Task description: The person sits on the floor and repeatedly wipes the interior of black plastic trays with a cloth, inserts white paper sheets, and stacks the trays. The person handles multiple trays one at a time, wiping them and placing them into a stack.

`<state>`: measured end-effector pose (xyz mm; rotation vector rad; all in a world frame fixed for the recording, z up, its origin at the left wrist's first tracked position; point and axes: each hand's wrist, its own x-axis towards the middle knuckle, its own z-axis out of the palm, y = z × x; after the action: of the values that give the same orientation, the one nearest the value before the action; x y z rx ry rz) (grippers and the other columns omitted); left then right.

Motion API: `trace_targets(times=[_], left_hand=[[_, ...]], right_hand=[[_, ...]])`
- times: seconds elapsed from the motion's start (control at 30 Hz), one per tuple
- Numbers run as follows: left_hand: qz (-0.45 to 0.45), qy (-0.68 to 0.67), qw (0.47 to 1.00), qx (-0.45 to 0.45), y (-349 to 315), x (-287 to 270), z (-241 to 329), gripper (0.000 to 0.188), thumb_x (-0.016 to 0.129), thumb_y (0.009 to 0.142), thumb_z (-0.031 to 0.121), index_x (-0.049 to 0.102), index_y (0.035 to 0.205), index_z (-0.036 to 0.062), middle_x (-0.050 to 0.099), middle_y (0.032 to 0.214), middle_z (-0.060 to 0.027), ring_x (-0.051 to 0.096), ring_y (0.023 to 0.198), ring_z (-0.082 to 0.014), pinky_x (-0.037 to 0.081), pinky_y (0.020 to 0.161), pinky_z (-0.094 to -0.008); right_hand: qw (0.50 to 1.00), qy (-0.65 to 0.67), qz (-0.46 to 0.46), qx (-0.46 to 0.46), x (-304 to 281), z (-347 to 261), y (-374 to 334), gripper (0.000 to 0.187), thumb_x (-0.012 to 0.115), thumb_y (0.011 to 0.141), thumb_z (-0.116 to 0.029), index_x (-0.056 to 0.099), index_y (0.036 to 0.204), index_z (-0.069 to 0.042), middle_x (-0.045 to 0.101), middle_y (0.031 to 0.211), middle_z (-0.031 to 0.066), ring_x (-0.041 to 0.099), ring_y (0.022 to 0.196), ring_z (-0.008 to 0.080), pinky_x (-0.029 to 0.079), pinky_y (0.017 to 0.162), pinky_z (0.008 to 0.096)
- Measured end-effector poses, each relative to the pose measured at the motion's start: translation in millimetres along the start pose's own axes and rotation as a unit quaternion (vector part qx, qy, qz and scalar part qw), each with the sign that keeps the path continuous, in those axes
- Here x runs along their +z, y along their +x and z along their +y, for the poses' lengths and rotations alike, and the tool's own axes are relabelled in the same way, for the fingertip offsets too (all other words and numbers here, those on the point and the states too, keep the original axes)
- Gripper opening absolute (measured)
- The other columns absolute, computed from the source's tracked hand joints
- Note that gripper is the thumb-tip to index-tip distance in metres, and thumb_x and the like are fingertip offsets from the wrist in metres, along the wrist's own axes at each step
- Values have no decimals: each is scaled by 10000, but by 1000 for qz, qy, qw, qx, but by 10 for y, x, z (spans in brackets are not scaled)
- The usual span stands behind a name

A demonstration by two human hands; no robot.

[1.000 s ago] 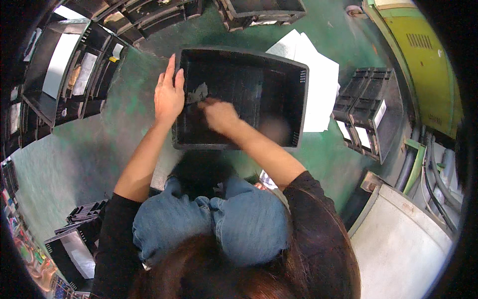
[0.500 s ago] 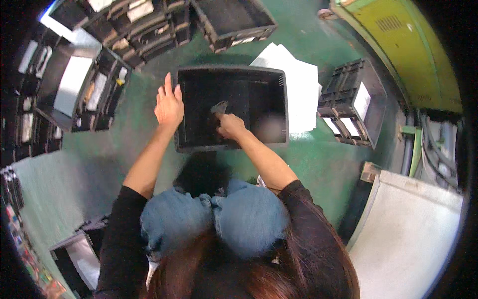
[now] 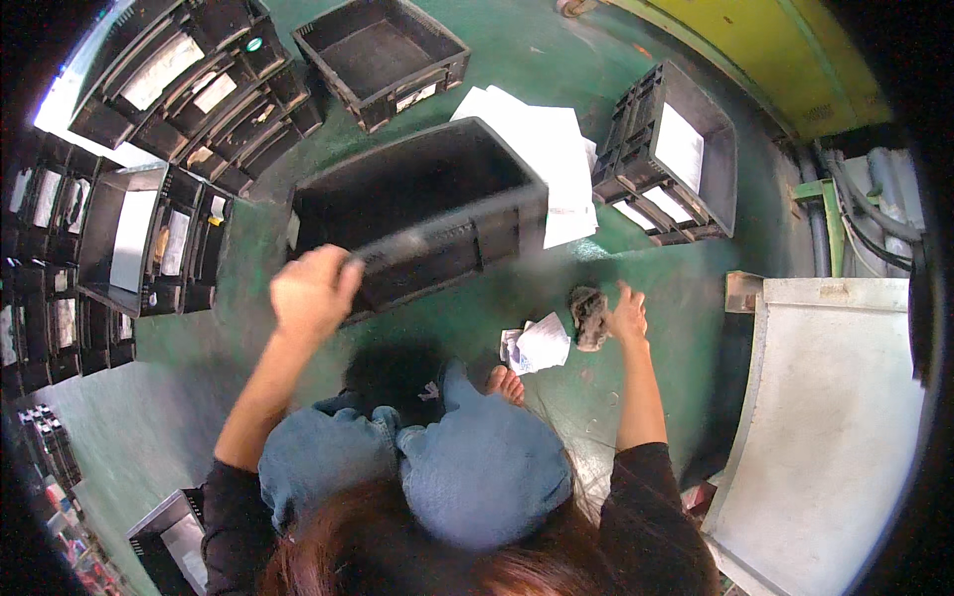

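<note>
My left hand [image 3: 312, 294] is closed on the near left rim of a black plastic crate [image 3: 452, 248]. The crate is tilted, so its near outer wall faces me and its floor is mostly hidden. Off to the right, my right hand [image 3: 627, 317] has its fingers stretched apart. Close by its thumb side is a crumpled dark grey rag [image 3: 590, 320]; whether they touch is hard to tell. Folded white papers [image 3: 538, 344] lie on the floor left of the rag.
White sheets [image 3: 556, 164] spread behind the crate on the green floor [image 3: 397, 343]. Further black crates stand around: one [image 3: 383, 55] at the back, one [image 3: 671, 154] on its side at right, stacks [image 3: 189, 89] at left. A whitish panel [image 3: 825, 397] stands at near right.
My right hand has left the crate's inside and moved right, the rag now beside it. The crate has tipped up, and my left hand has come nearer along its rim. The view has shifted.
</note>
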<state>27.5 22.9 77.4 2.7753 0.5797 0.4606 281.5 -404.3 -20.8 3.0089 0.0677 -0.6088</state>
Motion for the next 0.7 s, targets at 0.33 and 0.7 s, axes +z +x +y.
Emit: trace_targets(times=[0.33, 0.7], left_hand=[[-33, -610, 629, -481, -671, -122, -859, 661, 426, 916, 552, 502, 1245, -17, 595, 1148, -111, 588, 1023, -212, 465, 886, -327], [-47, -661, 616, -426, -1547, 620, -1079, 669, 426, 913, 558, 478, 1274, -4, 570, 1193, -114, 564, 1067, -219, 451, 913, -341]], right_hand=[[949, 282, 136, 36, 272, -631, 1105, 581, 635, 781, -339, 426, 1293, -165, 395, 1282, 209, 472, 1149, 382, 429, 945, 444], [936, 329, 81, 99, 170, -973, 1493, 644, 650, 758, -497, 505, 1258, -118, 460, 1292, 253, 394, 1252, 352, 369, 1019, 416]])
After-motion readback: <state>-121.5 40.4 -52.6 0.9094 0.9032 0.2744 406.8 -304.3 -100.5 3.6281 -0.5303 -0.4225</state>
